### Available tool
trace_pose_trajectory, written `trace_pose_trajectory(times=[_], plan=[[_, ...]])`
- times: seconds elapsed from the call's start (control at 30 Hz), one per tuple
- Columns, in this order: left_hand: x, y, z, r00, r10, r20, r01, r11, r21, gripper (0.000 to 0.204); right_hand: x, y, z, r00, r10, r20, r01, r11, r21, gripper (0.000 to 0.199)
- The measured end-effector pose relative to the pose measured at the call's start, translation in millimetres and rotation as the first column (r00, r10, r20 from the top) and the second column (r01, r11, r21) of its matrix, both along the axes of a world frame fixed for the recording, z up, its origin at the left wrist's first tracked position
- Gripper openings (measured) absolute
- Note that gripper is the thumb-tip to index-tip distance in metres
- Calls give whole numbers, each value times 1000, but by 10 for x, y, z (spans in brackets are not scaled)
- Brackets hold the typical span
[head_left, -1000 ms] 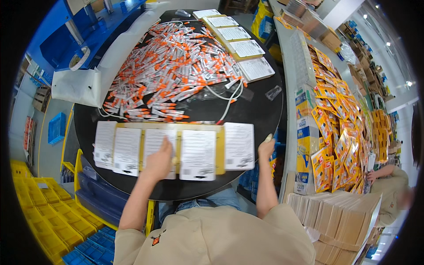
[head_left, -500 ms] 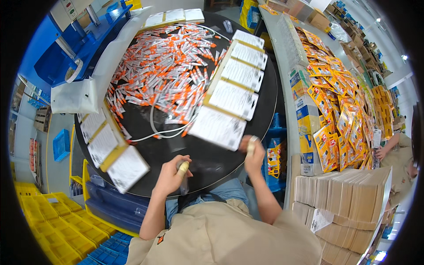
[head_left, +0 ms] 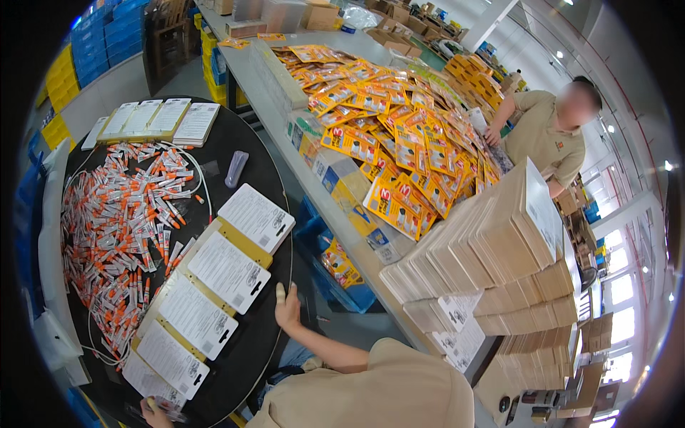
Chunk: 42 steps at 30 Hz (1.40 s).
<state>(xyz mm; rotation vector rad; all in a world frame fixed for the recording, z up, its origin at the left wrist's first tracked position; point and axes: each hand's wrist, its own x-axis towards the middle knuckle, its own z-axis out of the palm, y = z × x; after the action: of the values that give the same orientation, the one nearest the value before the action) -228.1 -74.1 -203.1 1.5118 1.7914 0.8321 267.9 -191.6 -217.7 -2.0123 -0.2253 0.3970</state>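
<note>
A round black table (head_left: 265, 135) carries a big heap of small white and orange tubes (head_left: 118, 228). Along its near edge lies a long yellow tray (head_left: 235, 239) with several white printed cards (head_left: 228, 271) in a row. My right hand (head_left: 287, 308) sits at the table's rim beside the tray's upper end, fingers curled on the edge, one fingertip taped. Only part of my left hand (head_left: 152, 411) shows at the bottom, touching the lowest card (head_left: 150, 381); its grip is hidden.
A second tray of cards (head_left: 153, 118) lies at the table's far side, a small grey piece (head_left: 235, 168) near it. To the right stand a long bench of orange-yellow packets (head_left: 399, 121), stacked cardboard sheets (head_left: 499, 242), blue crates (head_left: 335, 285) and a co-worker (head_left: 553, 135).
The round table has turned, carrying the card tray from straight in front of me to a slant on my left. My view has swung right. Both hands stayed at the rim.
</note>
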Motion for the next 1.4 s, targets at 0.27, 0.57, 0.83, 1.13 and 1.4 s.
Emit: trace_pose_trajectory(times=[0.27,0.57,0.83,1.13,1.4], plan=[[-754,463,-401,992,-55,110,55,998,1,28,-42,-236,380,695,306,651,-249,951,-182,68],[-71,-11,971,996,80,-42,-51,881,471,46,-259,283,1115,-85,715,694,-851,310,-424,37],[-133,-60,1346,906,309,-291,-119,842,525,50,-1219,593,715,-13,583,812,-988,120,-102,50],[1974,-202,2371,871,-305,385,126,897,424,25,-803,1315,1157,348,572,743,-915,381,134,25],[3365,158,1678,733,-597,325,632,775,-5,25,2610,1220,2135,862,-497,102,11,219,976,36]])
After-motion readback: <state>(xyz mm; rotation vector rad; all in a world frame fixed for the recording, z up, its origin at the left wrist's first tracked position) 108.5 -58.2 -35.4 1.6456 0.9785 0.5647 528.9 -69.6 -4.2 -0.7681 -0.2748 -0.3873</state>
